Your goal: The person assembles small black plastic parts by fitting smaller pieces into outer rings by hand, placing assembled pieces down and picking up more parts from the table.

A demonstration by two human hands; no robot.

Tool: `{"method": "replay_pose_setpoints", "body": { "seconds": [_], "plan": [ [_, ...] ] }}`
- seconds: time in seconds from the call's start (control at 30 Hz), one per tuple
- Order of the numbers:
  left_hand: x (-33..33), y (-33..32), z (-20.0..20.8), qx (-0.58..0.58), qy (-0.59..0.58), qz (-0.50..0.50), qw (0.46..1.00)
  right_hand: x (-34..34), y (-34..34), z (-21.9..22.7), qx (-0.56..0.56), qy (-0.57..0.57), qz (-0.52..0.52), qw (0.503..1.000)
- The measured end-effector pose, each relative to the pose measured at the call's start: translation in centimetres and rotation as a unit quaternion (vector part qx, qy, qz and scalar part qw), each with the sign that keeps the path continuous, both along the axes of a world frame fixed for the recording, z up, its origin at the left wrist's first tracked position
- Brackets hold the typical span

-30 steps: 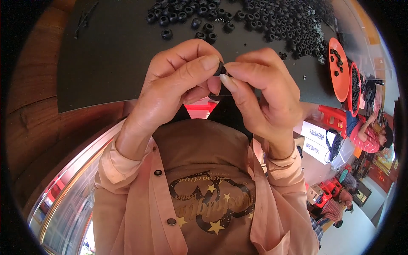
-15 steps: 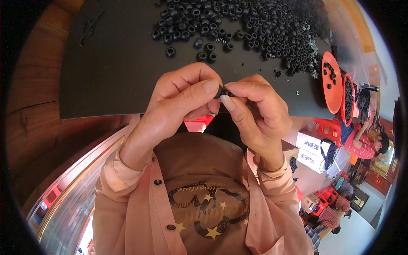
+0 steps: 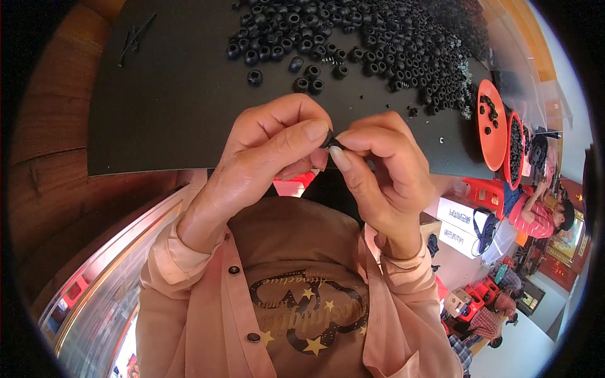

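Note:
Close together at the table's near edge, my two hands meet over one small black plastic piece, probably a cord lock part. My left hand pinches it between thumb and forefinger. From the other side, the thumb and forefinger of my right hand close on its right end. Fingertips cover most of the piece, so its exact form is hidden. Beyond the hands spreads a heap of black barrel-shaped plastic shells with round holes. A few stray shells lie nearer me. Small metal springs are scattered among them.
On the dark table, black strips lie at the far left. An orange-red dish holding black pieces stands at the right edge, beside a red basket full of them. Further right are a white box and several people.
Both hands stay in nearly the same place, with small shifts of the fingertips around the black piece. The right thumb sits slightly lower. The surroundings shift slightly in the view.

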State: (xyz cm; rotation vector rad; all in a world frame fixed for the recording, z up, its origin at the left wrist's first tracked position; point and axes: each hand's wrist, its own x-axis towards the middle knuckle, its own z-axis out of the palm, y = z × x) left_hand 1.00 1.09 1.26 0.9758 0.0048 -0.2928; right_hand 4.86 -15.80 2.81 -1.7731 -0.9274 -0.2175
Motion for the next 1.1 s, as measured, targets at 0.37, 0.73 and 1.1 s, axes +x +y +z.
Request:
{"method": "replay_pose_setpoints", "body": {
  "seconds": [0.37, 0.73, 1.1],
  "plan": [
    [0.0, -0.1, -0.3, -0.014, -0.016, 0.028, 0.999, 0.0, 0.5, -0.1, -0.011, 0.019, -0.021, 1.0],
    [0.0, -0.1, -0.4, -0.008, -0.026, 0.019, 0.999, -0.1, 0.4, -0.5, 0.035, 0.01, -0.014, 0.999],
    [0.1, -0.3, -0.8, 0.008, -0.045, 0.021, 0.999, -0.7, -0.6, -0.2, 0.065, 0.023, -0.018, 0.997]
  ]
}}
